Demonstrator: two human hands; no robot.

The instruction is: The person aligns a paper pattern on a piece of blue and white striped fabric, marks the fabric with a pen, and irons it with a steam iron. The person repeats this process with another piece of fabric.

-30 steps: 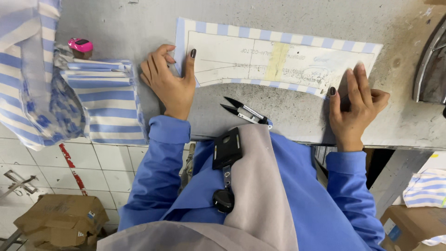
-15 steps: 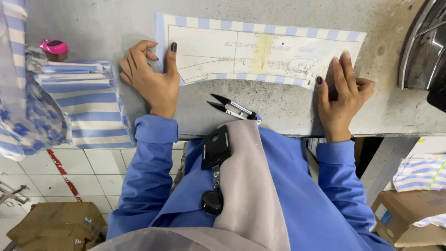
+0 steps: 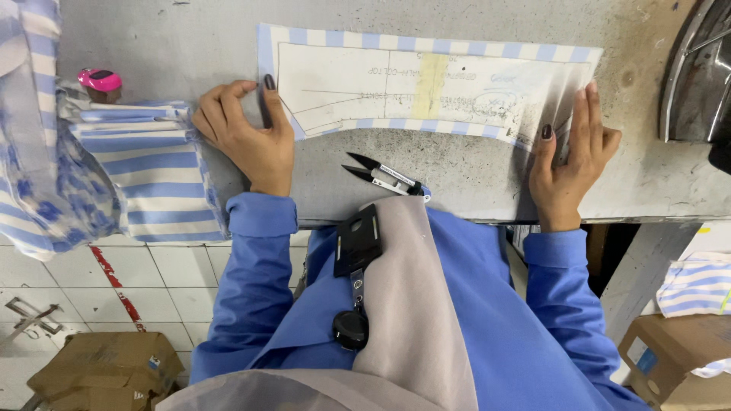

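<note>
Now both my hands have slid outward: left hand point(image 3: 247, 137) and right hand point(image 3: 571, 156) press spread fingers on the paper pattern point(image 3: 426, 84) over striped fabric point(image 3: 426, 39), centre-top, flattened; snips point(image 3: 384, 176) lie untouched below.

Light: we see bright, even overhead light | Shadows: soft, short ones under each hand on the grey worn table point(image 3: 472, 164) | Glare: none | Focus: sharp centre, slight softness and wide-angle bending at the frame edges
</note>
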